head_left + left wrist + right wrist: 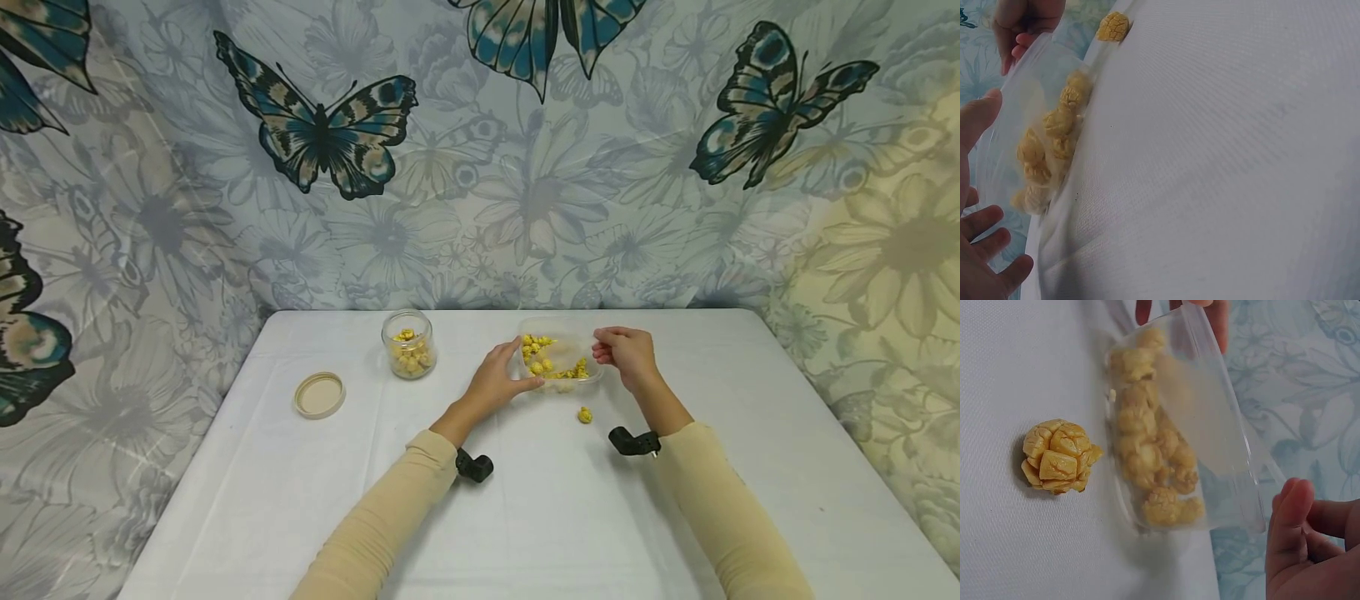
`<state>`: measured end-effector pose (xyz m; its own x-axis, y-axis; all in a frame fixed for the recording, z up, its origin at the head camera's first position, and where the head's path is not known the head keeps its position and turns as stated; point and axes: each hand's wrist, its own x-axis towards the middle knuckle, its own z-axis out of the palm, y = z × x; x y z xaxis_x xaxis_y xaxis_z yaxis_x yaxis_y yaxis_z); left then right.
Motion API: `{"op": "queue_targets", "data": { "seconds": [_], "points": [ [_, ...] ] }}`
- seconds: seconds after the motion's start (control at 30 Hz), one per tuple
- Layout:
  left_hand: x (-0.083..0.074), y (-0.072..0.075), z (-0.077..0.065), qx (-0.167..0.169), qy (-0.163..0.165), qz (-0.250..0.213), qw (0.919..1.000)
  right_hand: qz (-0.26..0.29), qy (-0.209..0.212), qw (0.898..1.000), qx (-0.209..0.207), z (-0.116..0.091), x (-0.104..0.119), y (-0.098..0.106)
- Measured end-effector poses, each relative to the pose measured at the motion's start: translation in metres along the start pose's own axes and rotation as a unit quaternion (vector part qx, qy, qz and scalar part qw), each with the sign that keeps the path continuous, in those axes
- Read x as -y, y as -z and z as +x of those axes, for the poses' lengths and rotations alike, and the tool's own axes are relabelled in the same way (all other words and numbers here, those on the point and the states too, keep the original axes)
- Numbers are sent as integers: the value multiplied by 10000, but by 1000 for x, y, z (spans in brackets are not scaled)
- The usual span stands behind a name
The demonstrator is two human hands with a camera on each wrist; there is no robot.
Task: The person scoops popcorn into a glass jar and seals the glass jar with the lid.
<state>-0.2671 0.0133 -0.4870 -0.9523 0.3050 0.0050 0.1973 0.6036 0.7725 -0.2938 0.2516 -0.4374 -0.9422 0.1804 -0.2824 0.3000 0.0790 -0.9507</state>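
Observation:
A clear plastic container [585, 383] holding several clumps of yellow popcorn [537, 367] stands near the table's back edge. My left hand [497, 379] grips its left end, thumb at the front rim and fingers toward the back. At the far right corner, my right hand [628, 354] has its thumb and forefinger together at the container's rim, other fingers curled in. The right wrist view shows these fingertips [1291, 497] meeting a thin clear edge; the exact contact is hard to see. A single popcorn piece [1060, 456] lies on the cloth in front of the container.
An uncovered glass jar [409, 354] with popcorn inside stands left of the container. Farther left, a round lid [319, 395] lies on the white-covered table [247, 492]. Behind the table hangs a butterfly-patterned cloth [525, 208].

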Motion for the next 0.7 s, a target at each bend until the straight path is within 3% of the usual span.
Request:
{"op": "queue_targets", "data": {
  "seconds": [0.1,0.2,0.27,0.37,0.47,0.57,0.63,0.7],
  "points": [
    [0,0,0,-17,8,-20,10000,63,-197,9996,170,1,-1,2],
    [1,0,0,-20,14,-44,10000,306,-190,9993,-92,0,-2,3],
    [1,-1,0,-15,4,-54,10000,412,56,9980,-478,-3,0,1],
    [2,-1,0,-13,-9,-63,10000,344,846,9895,-1116,-8,7,-3],
    [2,-1,1,-33,-12,-18,10000,-98,1960,9678,-1575,-10,11,-7],
    [2,-1,1,-54,-13,2,10000,-767,2893,9367,-1818,-11,13,-9],
    [3,-1,2,-52,-15,0,10000,-1163,3259,9203,-1825,-11,12,-10],
    [3,-2,1,-42,-19,-8,10000,-1356,3362,9171,-1658,-7,9,-9]
  ]
}}
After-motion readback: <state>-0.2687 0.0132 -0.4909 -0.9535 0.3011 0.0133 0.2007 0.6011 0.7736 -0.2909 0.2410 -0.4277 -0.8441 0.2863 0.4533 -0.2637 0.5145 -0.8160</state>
